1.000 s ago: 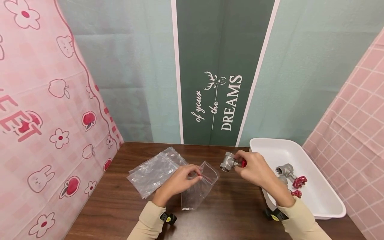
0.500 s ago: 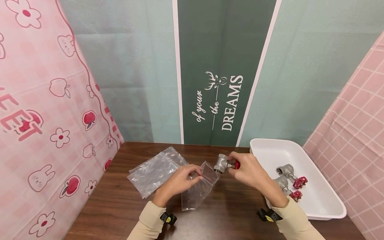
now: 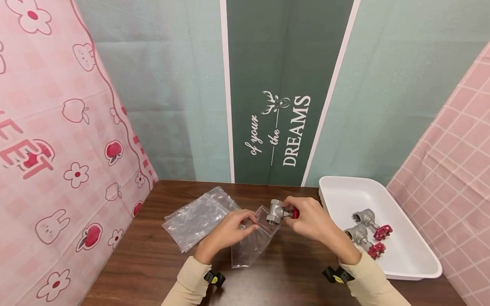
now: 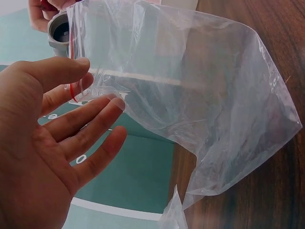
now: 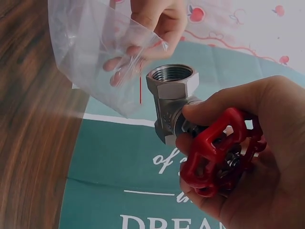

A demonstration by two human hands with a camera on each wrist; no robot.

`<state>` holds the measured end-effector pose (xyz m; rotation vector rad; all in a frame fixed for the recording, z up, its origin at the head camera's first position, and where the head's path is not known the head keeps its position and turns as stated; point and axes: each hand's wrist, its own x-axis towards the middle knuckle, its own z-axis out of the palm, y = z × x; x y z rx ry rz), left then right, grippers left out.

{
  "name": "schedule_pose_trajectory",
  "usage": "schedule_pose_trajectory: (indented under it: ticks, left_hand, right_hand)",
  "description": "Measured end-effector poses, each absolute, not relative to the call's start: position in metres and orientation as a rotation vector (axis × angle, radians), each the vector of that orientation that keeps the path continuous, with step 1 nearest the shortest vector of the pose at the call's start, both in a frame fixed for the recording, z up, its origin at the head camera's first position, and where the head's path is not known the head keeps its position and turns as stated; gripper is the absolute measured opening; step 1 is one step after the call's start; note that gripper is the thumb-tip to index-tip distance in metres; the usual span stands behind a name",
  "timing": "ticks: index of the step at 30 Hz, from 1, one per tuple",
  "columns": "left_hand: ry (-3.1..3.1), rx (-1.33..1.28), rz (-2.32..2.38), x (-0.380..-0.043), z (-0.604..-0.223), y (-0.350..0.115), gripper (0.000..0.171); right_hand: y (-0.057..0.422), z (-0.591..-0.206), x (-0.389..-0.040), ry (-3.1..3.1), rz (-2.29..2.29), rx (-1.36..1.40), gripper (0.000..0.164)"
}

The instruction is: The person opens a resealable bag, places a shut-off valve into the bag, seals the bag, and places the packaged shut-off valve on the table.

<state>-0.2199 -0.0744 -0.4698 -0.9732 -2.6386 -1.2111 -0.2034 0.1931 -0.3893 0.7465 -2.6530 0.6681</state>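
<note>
Valve [image 5: 174,90] gripped at stem by R hand [image 3: 310,216] fingers, body projecting past tips, nr. mouth of bag [image 3: 249,248] pinched by L hand [image 3: 229,229].

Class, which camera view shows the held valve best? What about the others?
Right wrist: the held valve is large, its threaded opening and red wheel plain. The head view shows it small, wheel partly hidden by the right hand; the left wrist view, mainly one open end at the top left.
</note>
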Motion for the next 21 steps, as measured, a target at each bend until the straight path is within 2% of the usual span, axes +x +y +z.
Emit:
schedule_pose_trajectory:
  ticks: [21]
  left_hand:
    - [-2.627, -1.01, -1.209, -0.2199, -0.4705, -0.0746, 0.006]
  right_hand:
    - [0.187, -0.3968, -0.2058, -2.725, 0.641, 0.838, 0.026]
